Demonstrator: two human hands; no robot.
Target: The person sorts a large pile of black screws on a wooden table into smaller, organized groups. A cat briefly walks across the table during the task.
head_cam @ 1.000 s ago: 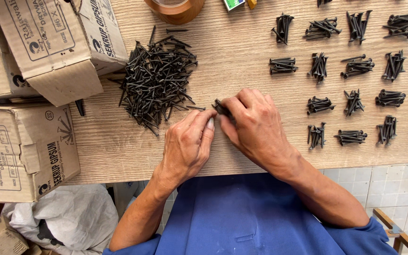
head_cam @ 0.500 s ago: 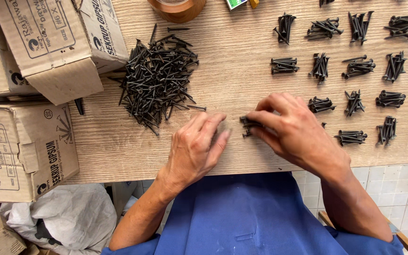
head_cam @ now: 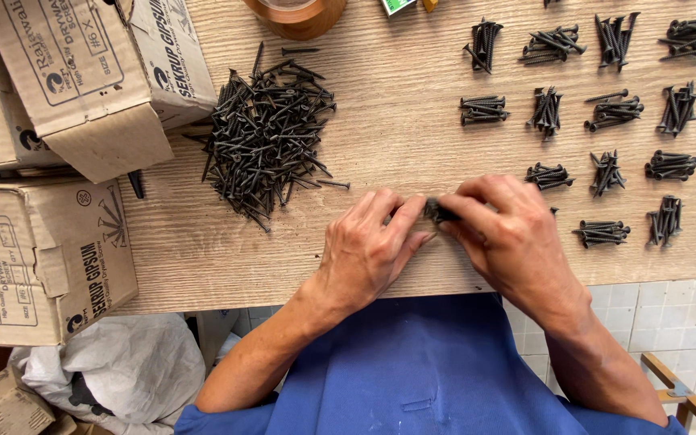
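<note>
Your right hand (head_cam: 513, 242) pinches a small bundle of black screws (head_cam: 438, 212) between thumb and fingers, low over the wooden counter (head_cam: 396, 153). Your left hand (head_cam: 368, 250) meets it, fingertips touching the bundle's left end, fingers loosely curled and gripping nothing of their own. A loose screw pile (head_cam: 267, 133) lies well left of the hands. Sorted screw bundles (head_cam: 606, 113) sit in rows to the right. Cardboard boxes (head_cam: 66, 89) occupy the counter's left edge.
</note>
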